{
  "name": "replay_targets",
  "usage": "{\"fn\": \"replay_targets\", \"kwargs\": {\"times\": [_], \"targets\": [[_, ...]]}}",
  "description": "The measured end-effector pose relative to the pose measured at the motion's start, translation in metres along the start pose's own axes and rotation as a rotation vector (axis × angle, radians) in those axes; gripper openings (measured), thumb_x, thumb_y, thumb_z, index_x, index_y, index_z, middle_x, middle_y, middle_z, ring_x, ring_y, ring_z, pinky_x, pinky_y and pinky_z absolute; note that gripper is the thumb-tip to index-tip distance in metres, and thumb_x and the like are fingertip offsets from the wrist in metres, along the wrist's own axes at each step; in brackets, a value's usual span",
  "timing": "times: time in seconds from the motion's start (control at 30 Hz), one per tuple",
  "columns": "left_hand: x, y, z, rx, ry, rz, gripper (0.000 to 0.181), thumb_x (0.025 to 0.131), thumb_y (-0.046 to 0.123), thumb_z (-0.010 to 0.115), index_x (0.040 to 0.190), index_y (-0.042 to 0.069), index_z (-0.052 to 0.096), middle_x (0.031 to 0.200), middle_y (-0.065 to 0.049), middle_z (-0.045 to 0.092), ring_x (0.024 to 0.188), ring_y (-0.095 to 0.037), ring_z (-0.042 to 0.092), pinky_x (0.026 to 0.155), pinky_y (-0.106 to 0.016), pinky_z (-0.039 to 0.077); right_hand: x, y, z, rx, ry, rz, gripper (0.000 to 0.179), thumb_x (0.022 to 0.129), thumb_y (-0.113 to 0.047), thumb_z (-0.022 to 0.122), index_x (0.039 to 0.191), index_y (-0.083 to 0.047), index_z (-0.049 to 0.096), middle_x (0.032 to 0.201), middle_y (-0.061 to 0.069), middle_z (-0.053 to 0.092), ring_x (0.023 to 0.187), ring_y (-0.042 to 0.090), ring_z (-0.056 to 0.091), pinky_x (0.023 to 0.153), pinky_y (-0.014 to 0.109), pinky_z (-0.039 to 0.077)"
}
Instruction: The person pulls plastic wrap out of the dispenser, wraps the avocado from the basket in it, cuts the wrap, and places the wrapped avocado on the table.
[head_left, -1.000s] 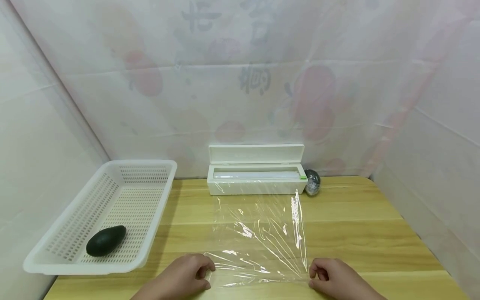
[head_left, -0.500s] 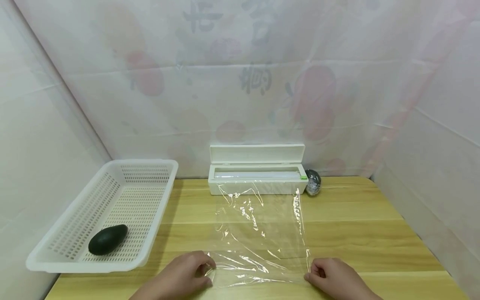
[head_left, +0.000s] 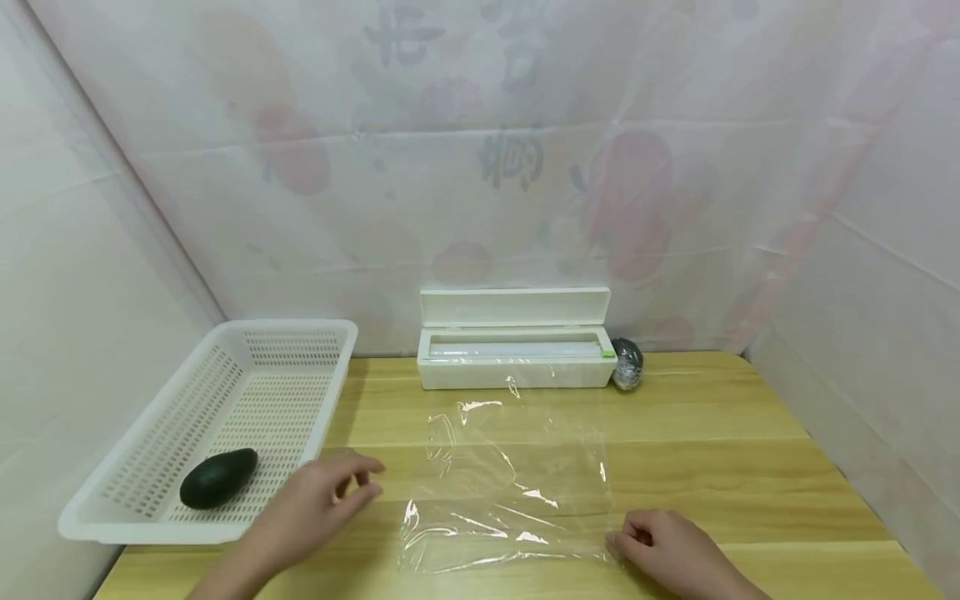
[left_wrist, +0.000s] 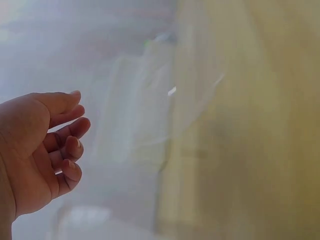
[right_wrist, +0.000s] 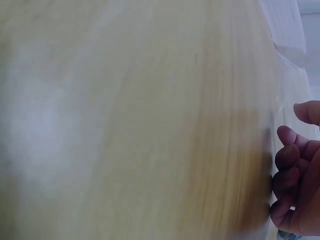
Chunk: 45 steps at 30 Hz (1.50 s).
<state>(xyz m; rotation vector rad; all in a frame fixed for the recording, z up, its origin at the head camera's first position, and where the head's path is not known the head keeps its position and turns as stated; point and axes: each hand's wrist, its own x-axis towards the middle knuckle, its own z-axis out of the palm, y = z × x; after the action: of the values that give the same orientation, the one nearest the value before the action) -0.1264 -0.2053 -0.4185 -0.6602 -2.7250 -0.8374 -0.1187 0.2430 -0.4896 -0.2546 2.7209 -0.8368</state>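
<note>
A sheet of clear plastic wrap [head_left: 517,492] stretches forward over the wooden table from a white wrap dispenser [head_left: 517,372], whose lid stands up with the roll visible inside. My right hand [head_left: 671,546] pinches the sheet's near right corner, its other fingers curled in the right wrist view. Off the sheet's left edge, my left hand [head_left: 318,500] hangs in the air near the basket, holding nothing. Its fingers are loosely bent in the left wrist view. A dark green avocado [head_left: 218,479] lies in the white basket.
The white perforated basket [head_left: 341,350] stands on the left of the table [head_left: 720,450]. Beside the dispenser's right end sits a dark rounded thing in shiny clear film [head_left: 627,364]. Pale printed curtains [head_left: 480,167] close in the back and sides.
My left hand has let go of the wrap's near left corner and moved up and left toward the basket. That corner now lies loose. My right hand stays almost in place.
</note>
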Motion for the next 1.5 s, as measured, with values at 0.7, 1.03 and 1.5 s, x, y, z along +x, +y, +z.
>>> {"fn": "replay_targets", "kwargs": {"times": [0.7,1.03,1.5], "targets": [[-0.026,-0.128,-0.095,0.169,-0.262,-0.335,0.079,0.078,0.048,0.071,0.133,-0.002,0.044,0.132,-0.033,0.043,0.118,-0.054,0.039,0.085,-0.065,0.039,0.002,0.008,0.002,-0.026,-0.015,-0.052,0.035,0.083,-0.051,0.063,0.064,-0.023,0.053,0.054,-0.012,0.045,0.049,0.001,0.04,0.051,0.021,0.033],[-0.018,-0.146,-0.09,0.123,-0.458,-0.428,0.087,0.072,0.042,0.077,0.134,-0.007,0.041,0.125,-0.031,0.051,0.099,-0.039,0.056,0.075,-0.047,0.049,0.002,0.006,0.004,-0.057,0.012,-0.042,0.031,0.081,-0.053,0.064,0.071,-0.025,0.054,0.058,-0.012,0.047,0.05,0.002,0.04,0.048,0.022,0.033],[-0.013,-0.15,-0.086,0.137,-0.408,-0.449,0.09,0.068,0.035,0.082,0.136,-0.006,0.039,0.122,-0.03,0.053,0.09,-0.028,0.057,0.065,-0.039,0.047,-0.001,0.003,0.007,-0.077,0.064,-0.006,0.025,0.08,-0.048,0.068,0.073,-0.026,0.057,0.058,-0.01,0.047,0.049,0.002,0.038,0.047,0.022,0.031]]}}
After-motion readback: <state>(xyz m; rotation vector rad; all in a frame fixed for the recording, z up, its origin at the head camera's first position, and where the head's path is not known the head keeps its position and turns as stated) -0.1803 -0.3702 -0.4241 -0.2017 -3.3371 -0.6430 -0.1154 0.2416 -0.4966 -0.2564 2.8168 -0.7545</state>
